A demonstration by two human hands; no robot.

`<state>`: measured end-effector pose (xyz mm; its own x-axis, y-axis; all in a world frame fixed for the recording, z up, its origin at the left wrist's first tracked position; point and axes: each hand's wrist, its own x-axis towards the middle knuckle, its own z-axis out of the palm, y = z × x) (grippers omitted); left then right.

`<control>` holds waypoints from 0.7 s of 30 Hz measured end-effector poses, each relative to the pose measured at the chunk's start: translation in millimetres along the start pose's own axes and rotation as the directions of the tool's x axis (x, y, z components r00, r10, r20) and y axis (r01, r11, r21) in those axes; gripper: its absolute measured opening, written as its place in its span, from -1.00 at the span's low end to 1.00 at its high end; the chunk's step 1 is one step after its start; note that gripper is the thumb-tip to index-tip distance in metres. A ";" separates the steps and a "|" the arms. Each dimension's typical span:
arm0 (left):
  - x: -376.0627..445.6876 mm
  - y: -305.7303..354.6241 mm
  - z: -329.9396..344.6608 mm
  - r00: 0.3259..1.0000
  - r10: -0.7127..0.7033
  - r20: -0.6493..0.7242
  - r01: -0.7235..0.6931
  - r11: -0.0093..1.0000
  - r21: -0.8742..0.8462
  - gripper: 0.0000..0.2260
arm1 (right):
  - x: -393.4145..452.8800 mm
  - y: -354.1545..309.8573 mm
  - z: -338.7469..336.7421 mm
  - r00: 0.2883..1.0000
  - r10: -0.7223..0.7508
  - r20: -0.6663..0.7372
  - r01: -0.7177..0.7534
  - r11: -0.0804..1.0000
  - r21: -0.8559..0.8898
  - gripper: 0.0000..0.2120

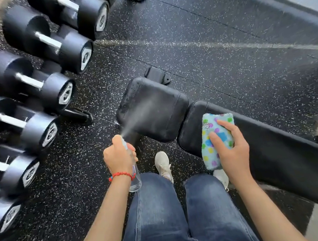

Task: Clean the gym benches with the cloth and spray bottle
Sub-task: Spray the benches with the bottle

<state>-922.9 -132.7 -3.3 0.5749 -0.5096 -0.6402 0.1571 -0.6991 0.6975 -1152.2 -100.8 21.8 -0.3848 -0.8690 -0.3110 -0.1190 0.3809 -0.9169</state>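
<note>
A black padded gym bench lies in front of me, its square seat pad to the left and its long back pad running to the right. My left hand grips a clear spray bottle, and a fine mist streams from the nozzle onto the seat pad. Droplets show on the pad's left edge. My right hand holds a folded light-blue cloth with coloured dots, resting on the near end of the back pad.
A rack of black dumbbells fills the left side. The floor is black speckled rubber. My legs in jeans and white shoes stand between rack and bench. A second bench pad runs along the upper right.
</note>
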 end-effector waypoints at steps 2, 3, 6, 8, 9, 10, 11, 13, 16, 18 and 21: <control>3.4 2.8 -9.1 0.999 0.000 -0.034 -0.002 0.999 -0.045 -0.60 | 1.9 -3.3 6.3 1.000 -0.009 0.023 0.010 1.000 -0.007 -0.74; 4.6 3.7 -13.1 0.999 -0.005 -0.050 0.002 0.998 -0.056 -0.59 | 2.9 -4.7 8.9 0.999 -0.008 0.039 0.009 1.000 -0.008 -0.74; 4.5 3.8 -22.4 0.995 -0.010 -0.100 0.004 0.999 -0.054 -0.52 | 5.5 -9.9 14.4 0.995 -0.019 0.095 0.020 1.000 -0.012 -0.74; -0.1 1.8 -25.8 0.994 -0.020 -0.110 0.010 0.996 -0.089 -0.49 | 7.5 -13.9 15.6 0.989 -0.031 0.142 0.033 0.999 -0.013 -0.74; -3.6 0.5 -27.5 0.994 -0.020 -0.111 0.009 0.995 -0.102 -0.49 | 8.4 -15.9 15.4 0.986 -0.040 0.164 0.043 0.999 -0.013 -0.73; -7.8 -1.0 -28.5 0.993 -0.012 -0.113 0.000 0.994 -0.108 -0.50 | 9.5 -17.7 14.6 0.982 -0.051 0.183 0.054 0.998 -0.012 -0.73; -12.5 -2.8 -29.1 0.993 0.001 -0.118 -0.014 0.994 -0.107 -0.51 | 10.7 -19.3 13.5 0.977 -0.062 0.204 0.066 0.998 -0.010 -0.73; -24.8 -8.3 -29.5 0.989 0.031 -0.145 -0.047 0.993 -0.112 -0.53 | 12.9 -22.4 9.8 0.964 -0.078 0.256 0.083 0.997 -0.008 -0.73; -48.3 -19.2 -26.4 0.976 0.079 -0.203 -0.112 0.981 -0.160 -0.53 | 15.2 -27.1 1.7 0.933 -0.105 0.344 0.117 0.993 -0.015 -0.72; -66.0 -26.3 -23.2 0.966 0.105 -0.238 -0.152 0.971 -0.187 -0.53 | 16.0 -30.7 -4.0 0.907 -0.142 0.396 0.167 0.986 -0.030 -0.70; -94.6 -36.3 -20.7 0.952 0.082 -0.296 -0.161 0.954 -0.253 -0.55 | 14.6 -35.4 -11.0 0.862 -0.179 0.475 0.221 0.975 -0.033 -0.69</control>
<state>-966.4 -48.7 38.6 0.7979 -0.3935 -0.4566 0.2607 -0.4577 0.8500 -1163.7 -123.5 52.5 0.1242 -0.9670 -0.2226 -0.2313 0.1899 -0.9542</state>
